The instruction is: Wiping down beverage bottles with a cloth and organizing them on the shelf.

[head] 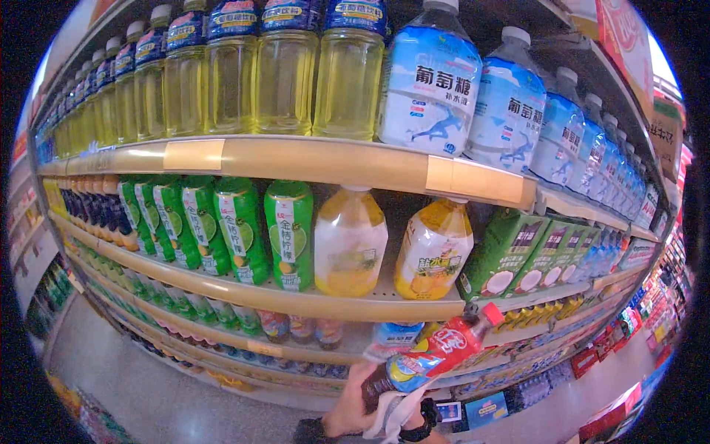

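Observation:
A red-capped plastic bottle of dark drink (444, 349), with a red, blue and yellow label, lies tilted up to the right in front of the shelves. My left hand (344, 399) is closed round its base end. Against the underside of the bottle, my right hand (413, 424) has a white cloth (394, 413) bunched in it and draped over it; its fingers are mostly hidden. A black band is round the right wrist. Above the bottle stand two yellow drink bottles with white labels (350, 244) (435, 250) and green coconut drink cartons (502, 252).
A shelf edge with blank tags (333, 158) runs across the view. Above it stand large yellow bottles (346, 83) and blue-labelled bottles (432, 83); below it, green bottles (288, 236). Lower shelves hold more drinks. Boxes (487, 410) stand on the floor at the lower right.

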A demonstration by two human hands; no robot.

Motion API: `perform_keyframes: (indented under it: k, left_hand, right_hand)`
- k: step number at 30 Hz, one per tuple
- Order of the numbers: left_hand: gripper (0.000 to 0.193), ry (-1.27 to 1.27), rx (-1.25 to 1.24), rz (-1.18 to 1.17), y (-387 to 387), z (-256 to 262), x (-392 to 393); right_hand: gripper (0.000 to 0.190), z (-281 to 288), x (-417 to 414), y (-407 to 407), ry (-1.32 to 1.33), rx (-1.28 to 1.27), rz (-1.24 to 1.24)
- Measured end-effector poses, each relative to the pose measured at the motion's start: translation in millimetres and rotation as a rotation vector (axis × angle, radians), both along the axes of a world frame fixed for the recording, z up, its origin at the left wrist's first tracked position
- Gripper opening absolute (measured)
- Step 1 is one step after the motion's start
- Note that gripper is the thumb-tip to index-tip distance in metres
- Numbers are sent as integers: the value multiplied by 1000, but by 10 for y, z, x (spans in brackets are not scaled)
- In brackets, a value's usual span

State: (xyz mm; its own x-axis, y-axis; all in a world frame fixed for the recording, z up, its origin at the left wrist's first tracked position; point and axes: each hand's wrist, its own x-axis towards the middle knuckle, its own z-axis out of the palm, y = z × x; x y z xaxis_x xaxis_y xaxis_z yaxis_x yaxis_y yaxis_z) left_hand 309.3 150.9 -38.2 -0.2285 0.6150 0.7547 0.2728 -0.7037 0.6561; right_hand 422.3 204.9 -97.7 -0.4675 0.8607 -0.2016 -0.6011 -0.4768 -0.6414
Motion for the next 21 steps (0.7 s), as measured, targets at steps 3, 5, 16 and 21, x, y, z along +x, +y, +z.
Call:
perform_keyframes:
  k: [3, 5, 16, 21]
  left_hand:
    - [71, 7, 15, 83, -8, -65, 28]
    - [67, -142, -24, 77, 1, -77, 92]
    - [57, -735, -389, -325, -378, 217, 135]
    - [75, 459, -86, 329, -488, 201, -44]
  right_hand:
    - [66, 27, -53, 49, 65, -59, -19]
    - [64, 27, -42, 48, -57, 46, -27]
    - [64, 969, 210, 313, 134, 425, -70]
    - [63, 1406, 149, 297, 213, 367, -31]
